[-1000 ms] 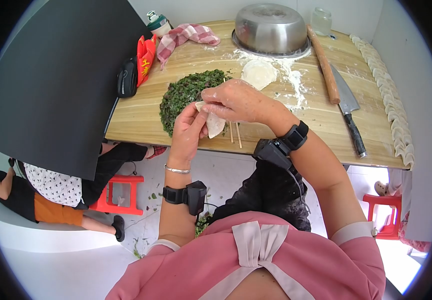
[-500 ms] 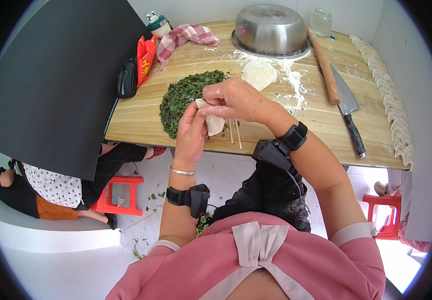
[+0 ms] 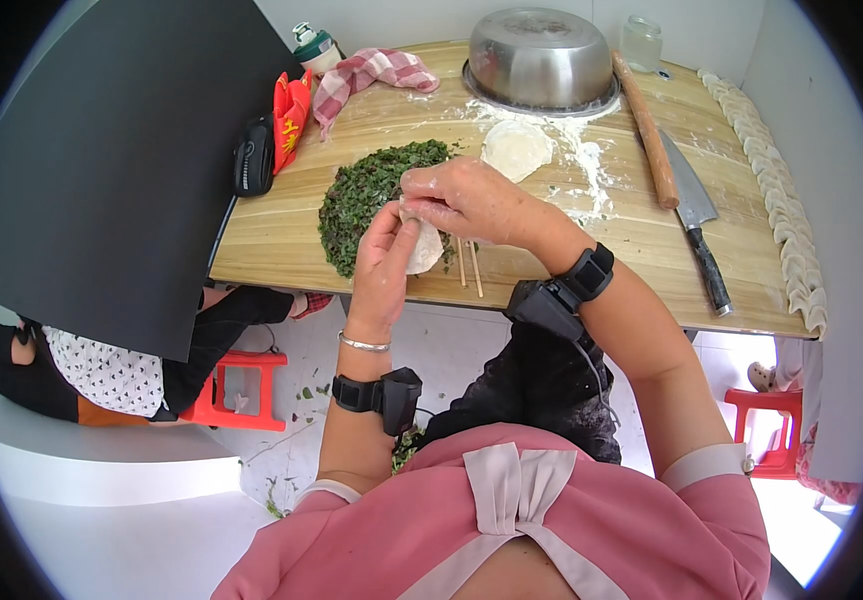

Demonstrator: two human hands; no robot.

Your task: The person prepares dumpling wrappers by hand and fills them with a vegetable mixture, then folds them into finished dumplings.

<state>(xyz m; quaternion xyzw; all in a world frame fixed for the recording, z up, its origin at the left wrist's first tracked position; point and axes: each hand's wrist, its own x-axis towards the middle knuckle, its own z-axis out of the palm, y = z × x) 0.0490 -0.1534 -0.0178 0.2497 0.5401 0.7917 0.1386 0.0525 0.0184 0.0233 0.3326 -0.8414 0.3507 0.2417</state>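
A folded dumpling (image 3: 424, 250) of pale dough is held up at the table's front edge. My left hand (image 3: 384, 262) is closed on it from the left, thumb against the dough. From the right, my right hand (image 3: 457, 200) pinches its upper edge, fingers dusted with flour. Behind my hands lies a heap of chopped greens (image 3: 367, 190). A pair of chopsticks (image 3: 470, 268) rests just right of the dumpling, partly under my right hand. Flat dough wrappers (image 3: 518, 150) lie on floury wood beyond my right wrist.
An upturned metal basin (image 3: 540, 62) stands at the back. A rolling pin (image 3: 647, 130) and a knife (image 3: 700, 215) lie to the right. Shaped dumplings (image 3: 774, 190) line the right edge. A checked cloth (image 3: 372, 75) and black pouch (image 3: 254, 158) are at left. People sit beside the table.
My fingers have shifted slightly along the dumpling's upper edge, and the dough has turned a little in my left hand. The seated person at left has moved slightly.
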